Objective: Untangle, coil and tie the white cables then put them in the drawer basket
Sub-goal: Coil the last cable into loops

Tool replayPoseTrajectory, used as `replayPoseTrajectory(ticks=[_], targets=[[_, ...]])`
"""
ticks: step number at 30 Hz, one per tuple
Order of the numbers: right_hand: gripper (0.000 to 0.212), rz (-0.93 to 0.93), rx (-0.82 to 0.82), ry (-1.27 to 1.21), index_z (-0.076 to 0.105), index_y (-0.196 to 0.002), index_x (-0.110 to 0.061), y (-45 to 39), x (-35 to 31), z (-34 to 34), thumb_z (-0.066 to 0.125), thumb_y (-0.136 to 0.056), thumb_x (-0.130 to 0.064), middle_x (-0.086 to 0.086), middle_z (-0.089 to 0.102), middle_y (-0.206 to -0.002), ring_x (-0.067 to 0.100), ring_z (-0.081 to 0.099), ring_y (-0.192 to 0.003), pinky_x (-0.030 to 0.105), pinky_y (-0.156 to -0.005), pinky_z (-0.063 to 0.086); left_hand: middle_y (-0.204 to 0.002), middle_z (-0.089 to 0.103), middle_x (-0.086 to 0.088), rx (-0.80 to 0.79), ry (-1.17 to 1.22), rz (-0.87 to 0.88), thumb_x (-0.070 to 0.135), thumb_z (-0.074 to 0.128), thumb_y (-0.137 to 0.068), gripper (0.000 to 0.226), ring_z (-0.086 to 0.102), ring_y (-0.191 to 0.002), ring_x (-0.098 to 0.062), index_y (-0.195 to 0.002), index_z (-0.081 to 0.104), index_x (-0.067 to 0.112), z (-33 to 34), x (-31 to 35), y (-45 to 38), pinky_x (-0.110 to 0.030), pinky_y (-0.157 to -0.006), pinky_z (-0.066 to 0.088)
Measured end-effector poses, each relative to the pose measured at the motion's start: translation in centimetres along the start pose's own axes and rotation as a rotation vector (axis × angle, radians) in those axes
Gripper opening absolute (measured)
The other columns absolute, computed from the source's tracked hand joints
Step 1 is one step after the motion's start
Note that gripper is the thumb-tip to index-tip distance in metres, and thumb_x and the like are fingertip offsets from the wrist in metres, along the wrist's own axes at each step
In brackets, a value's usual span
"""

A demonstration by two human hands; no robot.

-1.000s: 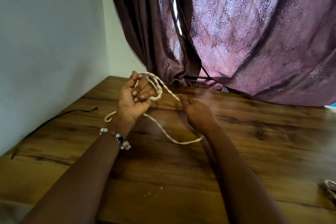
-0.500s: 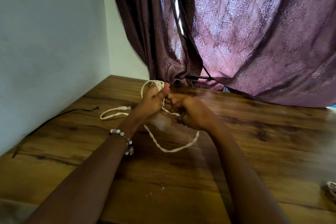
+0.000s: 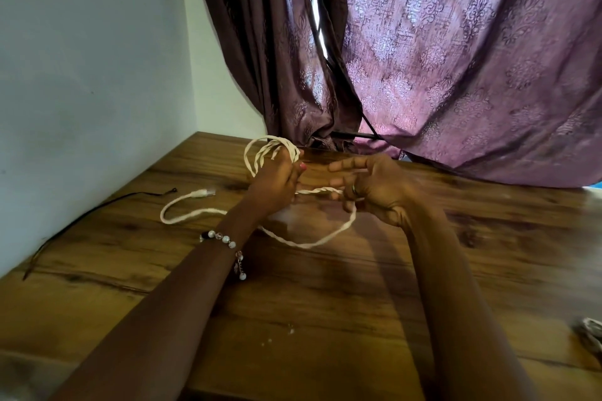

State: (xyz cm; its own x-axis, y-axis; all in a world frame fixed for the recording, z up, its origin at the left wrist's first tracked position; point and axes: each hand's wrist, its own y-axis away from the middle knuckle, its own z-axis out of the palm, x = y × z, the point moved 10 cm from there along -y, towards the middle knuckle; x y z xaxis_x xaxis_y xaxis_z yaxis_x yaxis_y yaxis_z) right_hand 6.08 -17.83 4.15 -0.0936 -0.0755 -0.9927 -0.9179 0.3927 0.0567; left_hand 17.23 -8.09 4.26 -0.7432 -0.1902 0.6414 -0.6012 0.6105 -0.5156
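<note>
Head view, both hands [image 3: 277, 182] [image 3: 378, 189] gripping white cable [image 3: 306, 242], wall [image 3: 81, 75] left

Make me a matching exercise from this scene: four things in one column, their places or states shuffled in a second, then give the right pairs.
Things:
1. white cable
2. thin black cord
3. beaded bracelet
4. curtain

Places or states:
A. hangs behind the wooden table
B. worn on the wrist of the left hand
C. lies near the wall at the left
D. partly looped in the left hand, stretched to the right hand

Pairs: 1-D, 2-C, 3-B, 4-A
</note>
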Motion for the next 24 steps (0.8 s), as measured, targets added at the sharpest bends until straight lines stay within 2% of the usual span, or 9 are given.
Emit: replayPoseTrajectory(ticks=[2,5,8,10,14,17,20,22,24], targets=[[0.036,-0.147,0.101,0.456,0.062,-0.106,0.002,-0.4,-1.1,-1.5,0.05,-0.079,0.024,0.016,0.065,-0.09,0.023,0.064,-0.068,0.019,-0.045,0.044,-0.089,0.064,-0.022,-0.024,-0.076,-0.003,0.024,0.042,-0.1,0.037,0.063,-0.072,-0.032,-0.128,0.041,-0.002,0.5,0.0,0.0,-0.038,-0.066,0.051],[0.031,-0.33,0.168,1.155,0.067,-0.108,-0.003,-0.9,-2.8,-1.5,0.071,-0.078,0.001,0.012,0.069,-0.104,0.025,0.064,-0.094,0.026,-0.079,0.05,-0.102,0.06,-0.025,-0.049,-0.194,0.016,0.021,0.045,-0.099,0.034,0.058,-0.093,-0.035,-0.12,0.042,-0.006,1.0,0.7,0.2,-0.033,-0.071,0.039],[0.011,-0.295,0.141,1.343,0.066,-0.079,-0.01,-1.0,-2.2,-0.8,0.068,-0.079,0.001,0.017,0.067,-0.103,0.03,0.063,-0.096,0.031,-0.079,0.047,-0.105,0.059,-0.024,-0.066,-0.221,0.027,0.021,0.045,-0.099,0.033,0.057,-0.097,-0.034,-0.12,0.042,-0.005,1.3,1.3,0.4,-0.029,-0.068,0.032],[0.03,-0.243,0.131,1.381,0.047,-0.063,-0.014,-1.3,-1.1,-1.1,0.067,-0.078,0.003,0.019,0.064,-0.098,0.03,0.062,-0.092,0.028,-0.071,0.042,-0.104,0.06,-0.024,-0.016,-0.311,0.038,0.025,0.041,-0.1,0.035,0.058,-0.096,-0.037,-0.122,0.041,-0.003,0.9,1.7,0.5,-0.035,-0.071,0.039],[0.009,-0.204,0.145,1.312,0.064,-0.074,-0.003,-0.5,-1.6,-2.9,0.072,-0.077,0.001,0.015,0.069,-0.083,0.024,0.067,-0.075,0.034,-0.072,0.056,-0.099,0.063,-0.022,0.127,-0.457,-0.015,0.029,0.036,-0.101,0.035,0.061,-0.091,-0.039,-0.123,0.04,0.001,-0.8,1.4,0.2,-0.038,-0.068,0.04],[0.011,-0.198,0.258,1.049,0.067,-0.073,0.003,-0.1,-2.4,-4.6,0.063,-0.083,0.006,0.016,0.07,-0.069,0.02,0.064,-0.049,0.036,-0.056,0.058,-0.108,0.062,-0.022,-0.019,-0.451,0.014,0.028,0.038,-0.101,0.037,0.058,-0.1,-0.038,-0.125,0.042,0.001,0.6,0.8,0.0,-0.039,-0.076,0.041],[0.024,-0.266,0.494,0.636,0.064,-0.064,-0.009,0.1,-2.6,-7.4,0.064,-0.085,0.003,0.002,0.066,-0.056,0.014,0.054,-0.035,0.032,-0.04,0.053,-0.097,0.063,-0.014,-0.261,-0.142,-0.059,0.03,0.042,-0.1,0.034,0.061,-0.089,-0.023,-0.11,0.052,-0.001,3.4,-0.7,0.5,-0.037,-0.079,0.045],[0.016,-0.401,0.572,0.736,0.068,-0.068,-0.01,0.3,-3.7,-7.1,0.069,-0.084,-0.007,0.0,0.067,-0.061,0.016,0.056,-0.047,0.027,-0.052,0.05,-0.066,0.059,-0.007,-0.405,0.192,-0.173,0.029,0.042,-0.101,0.036,0.056,-0.053,-0.01,-0.09,0.056,-0.002,5.7,-0.5,1.7,-0.03,-0.058,0.045],[0.009,-0.532,0.577,0.776,0.07,-0.074,-0.008,0.8,-4.8,-5.7,0.069,-0.083,-0.007,-0.007,0.063,-0.064,0.01,0.053,-0.056,0.018,-0.06,0.039,-0.058,0.057,-0.009,-0.508,0.419,-0.22,0.021,0.038,-0.103,0.035,0.051,-0.041,-0.01,-0.093,0.055,-0.007,7.1,0.8,2.7,-0.023,-0.047,0.043]])
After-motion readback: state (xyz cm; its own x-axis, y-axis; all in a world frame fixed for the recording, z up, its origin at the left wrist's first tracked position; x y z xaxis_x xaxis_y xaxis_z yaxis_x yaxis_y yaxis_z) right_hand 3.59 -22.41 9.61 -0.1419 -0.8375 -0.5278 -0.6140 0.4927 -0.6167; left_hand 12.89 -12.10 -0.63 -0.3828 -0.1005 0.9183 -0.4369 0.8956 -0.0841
